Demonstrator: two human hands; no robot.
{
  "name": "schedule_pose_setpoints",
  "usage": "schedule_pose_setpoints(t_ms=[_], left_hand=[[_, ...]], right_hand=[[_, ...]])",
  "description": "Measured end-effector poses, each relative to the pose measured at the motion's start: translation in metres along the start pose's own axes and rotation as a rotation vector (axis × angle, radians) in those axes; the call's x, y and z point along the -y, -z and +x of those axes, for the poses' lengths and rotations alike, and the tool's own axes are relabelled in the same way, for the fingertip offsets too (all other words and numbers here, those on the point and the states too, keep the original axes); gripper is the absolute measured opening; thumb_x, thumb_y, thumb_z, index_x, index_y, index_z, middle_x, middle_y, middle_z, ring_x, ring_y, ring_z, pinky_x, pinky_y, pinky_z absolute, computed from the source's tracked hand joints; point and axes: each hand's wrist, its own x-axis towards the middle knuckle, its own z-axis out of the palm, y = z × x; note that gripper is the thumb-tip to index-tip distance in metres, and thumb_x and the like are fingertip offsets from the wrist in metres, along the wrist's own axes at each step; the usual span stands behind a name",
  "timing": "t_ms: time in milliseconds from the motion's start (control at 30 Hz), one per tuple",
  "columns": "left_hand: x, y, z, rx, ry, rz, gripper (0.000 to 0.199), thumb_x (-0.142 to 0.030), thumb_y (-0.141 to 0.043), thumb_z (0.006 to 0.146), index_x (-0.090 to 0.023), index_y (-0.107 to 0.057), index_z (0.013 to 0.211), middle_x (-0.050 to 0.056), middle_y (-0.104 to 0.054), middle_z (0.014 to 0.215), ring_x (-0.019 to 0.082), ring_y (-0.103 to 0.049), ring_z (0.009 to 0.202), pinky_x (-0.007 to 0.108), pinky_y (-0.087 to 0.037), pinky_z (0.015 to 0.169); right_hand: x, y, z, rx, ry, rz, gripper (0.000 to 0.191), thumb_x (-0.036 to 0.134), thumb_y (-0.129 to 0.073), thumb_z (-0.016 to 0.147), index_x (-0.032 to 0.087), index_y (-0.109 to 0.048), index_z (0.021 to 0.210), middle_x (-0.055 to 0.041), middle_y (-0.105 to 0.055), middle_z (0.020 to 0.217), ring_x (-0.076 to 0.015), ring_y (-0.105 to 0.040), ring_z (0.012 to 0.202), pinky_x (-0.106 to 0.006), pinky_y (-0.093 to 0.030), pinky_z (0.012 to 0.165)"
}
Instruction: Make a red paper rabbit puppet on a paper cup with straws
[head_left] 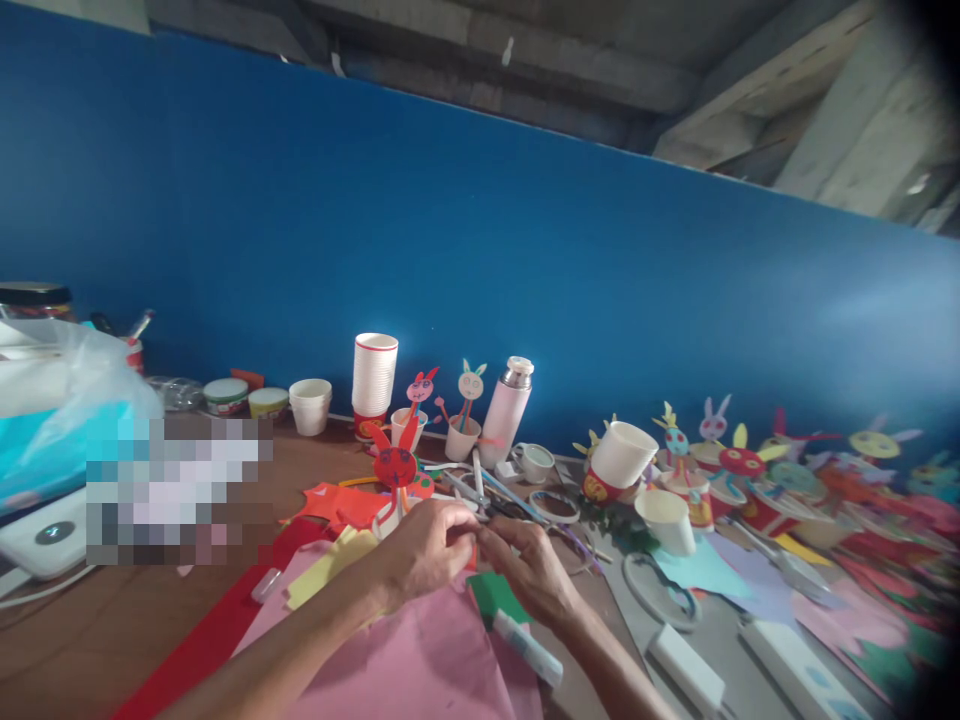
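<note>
Blue wall behind, left hand (433, 545) and right hand (529, 565) meet, fingers curled; what they pinch is unclear.

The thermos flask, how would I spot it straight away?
Find the blue wall and look along its base. Right of the tall cup stack, past two rabbit figures, stands the thermos flask. Unlike its neighbours, it is a slim, pale pink cylinder with a silver neck.

Two hands (431, 545) (529, 570), one flask (505, 415), two round tubs (226, 398) (268, 404).
</note>
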Motion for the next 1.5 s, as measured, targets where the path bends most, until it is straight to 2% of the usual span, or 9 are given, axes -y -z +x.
schedule_pose_setpoints(t_ms=[200,367,567,800,933,1067,1233,1367,1500], left_hand=[[0.002,-0.002,0.001,0.013,0.006,-0.041,0.024,-0.015,-0.042,0.070,-0.016,-0.065,0.073,0.000,-0.062,0.066,0.011,-0.054,0.061,0.018,-0.037,0.055],[-0.004,0.001,0.000,0.009,-0.028,-0.065,0.024,-0.012,-0.041,0.070,-0.015,-0.065,0.073,0.000,-0.063,0.068,0.011,-0.055,0.063,0.018,-0.038,0.057],[-0.005,0.003,0.000,0.016,-0.047,-0.054,0.026,-0.008,-0.040,0.068,-0.016,-0.065,0.070,0.000,-0.063,0.065,0.010,-0.054,0.061,0.018,-0.038,0.057],[-0.001,0.001,0.002,0.023,-0.053,-0.088,0.025,-0.007,-0.039,0.067,-0.016,-0.062,0.067,0.000,-0.064,0.064,0.011,-0.056,0.060,0.018,-0.039,0.057],[0.004,-0.003,0.003,0.030,-0.057,-0.150,0.024,-0.009,-0.040,0.069,-0.017,-0.062,0.076,0.001,-0.066,0.067,0.012,-0.059,0.063,0.020,-0.042,0.062],[0.004,-0.004,0.001,-0.037,0.007,-0.096,0.028,-0.016,-0.045,0.070,-0.016,-0.061,0.094,0.001,-0.065,0.071,0.013,-0.058,0.066,0.021,-0.043,0.064],[0.001,-0.001,-0.001,-0.031,0.005,-0.059,0.039,-0.012,-0.042,0.069,-0.016,-0.054,0.106,-0.002,-0.061,0.066,0.011,-0.055,0.065,0.021,-0.043,0.065],[0.002,-0.001,-0.001,-0.036,-0.007,-0.077,0.042,-0.012,-0.041,0.070,-0.017,-0.050,0.110,-0.001,-0.061,0.070,0.012,-0.055,0.069,0.021,-0.044,0.069],[0.003,-0.001,-0.002,-0.049,-0.021,-0.143,0.041,-0.012,-0.041,0.072,-0.017,-0.049,0.112,-0.001,-0.061,0.075,0.012,-0.057,0.074,0.022,-0.044,0.074]], right_hand=[[0.001,-0.002,-0.001,-0.050,0.045,-0.025,0.032,0.028,-0.038,0.083,0.016,-0.042,0.054,0.0042,-0.036,0.054,-0.0085,-0.036,0.053,-0.020,-0.028,0.052],[-0.004,-0.007,-0.001,-0.089,-0.003,0.041,0.032,0.026,-0.040,0.081,0.016,-0.042,0.051,0.0042,-0.037,0.051,-0.0085,-0.036,0.051,-0.020,-0.028,0.051],[-0.010,-0.012,-0.002,-0.082,-0.061,0.230,0.039,0.037,-0.040,0.084,0.016,-0.044,0.051,0.0030,-0.040,0.049,-0.0083,-0.036,0.049,-0.020,-0.027,0.047],[-0.013,-0.013,-0.002,-0.078,-0.063,0.234,0.045,0.044,-0.037,0.085,0.014,-0.049,0.053,0.0014,-0.045,0.051,-0.0087,-0.039,0.050,-0.021,-0.029,0.049],[-0.011,-0.013,-0.003,-0.114,-0.072,0.267,0.047,0.048,-0.038,0.084,0.014,-0.052,0.053,0.0009,-0.048,0.050,-0.0093,-0.041,0.048,-0.021,-0.030,0.049],[-0.009,-0.011,-0.002,-0.202,-0.122,0.418,0.056,0.056,-0.030,0.083,0.015,-0.054,0.053,0.0000,-0.047,0.045,-0.0112,-0.042,0.046,-0.023,-0.032,0.047],[-0.024,-0.013,0.003,-0.334,-0.246,0.611,0.054,0.057,-0.028,0.082,0.015,-0.056,0.064,-0.0002,-0.047,0.048,-0.0117,-0.042,0.044,-0.023,-0.031,0.043],[-0.035,-0.024,0.003,-0.234,-0.222,0.411,0.037,0.046,-0.040,0.080,0.015,-0.056,0.069,0.0002,-0.050,0.053,-0.0123,-0.044,0.049,-0.022,-0.034,0.047],[-0.026,-0.035,-0.003,-0.177,0.000,-0.049,0.017,0.026,-0.045,0.079,0.016,-0.058,0.074,-0.0034,-0.059,0.070,-0.0155,-0.050,0.066,-0.024,-0.036,0.059]])
